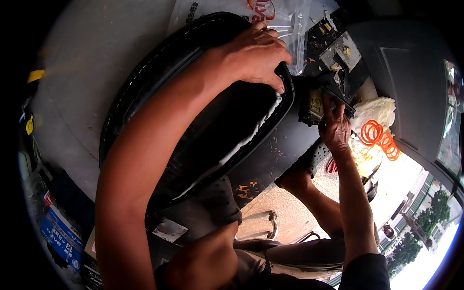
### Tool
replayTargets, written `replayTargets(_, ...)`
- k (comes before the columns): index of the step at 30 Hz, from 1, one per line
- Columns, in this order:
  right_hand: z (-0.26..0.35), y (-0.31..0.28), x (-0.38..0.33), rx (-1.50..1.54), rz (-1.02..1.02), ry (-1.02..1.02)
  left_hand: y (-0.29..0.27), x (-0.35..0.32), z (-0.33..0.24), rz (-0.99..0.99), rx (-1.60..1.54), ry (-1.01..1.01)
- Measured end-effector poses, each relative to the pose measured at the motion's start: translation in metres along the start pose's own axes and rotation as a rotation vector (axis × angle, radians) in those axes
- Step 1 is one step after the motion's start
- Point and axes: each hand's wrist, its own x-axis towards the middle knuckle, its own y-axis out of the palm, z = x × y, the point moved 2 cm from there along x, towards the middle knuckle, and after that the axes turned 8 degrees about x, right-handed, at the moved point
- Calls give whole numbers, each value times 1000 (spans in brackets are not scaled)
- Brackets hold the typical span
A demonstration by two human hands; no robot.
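A black padded seat with white stitching along its rim lies bottom up before me. A ragged white edge runs along its inner right side. My left hand is closed over the seat's far right end, thumb pressed on the inner rim beside that white edge and fingers over the outside. To the right of the seat, my right hand is closed around a dark staple gun with a gold-coloured panel. Shadow and my fingers hide part of this tool.
An orange coiled air hose hangs beside my right hand, next to pale crumpled material. A clear printed plastic bag lies beyond the seat. Scraps and a pale flat plate sit at far right. A blue-and-white box stands at lower left.
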Motion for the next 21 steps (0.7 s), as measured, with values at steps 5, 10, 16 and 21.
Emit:
replayTargets(5, 10, 29, -13, 124, -60, 48, 1, -20, 9, -85, 66, -11)
replayTargets(10, 28, 1, -16, 139, 10, 104, -13, -68, 53, -319, 250, -211)
replayTargets(16, 166, 12, 12, 1179, -190, 531, 2, -137, 99, -164, -162, -700)
replayTargets(21, 169, 22, 59, 1230, -282, 579, -49, -140, 71, -127, 36, -802)
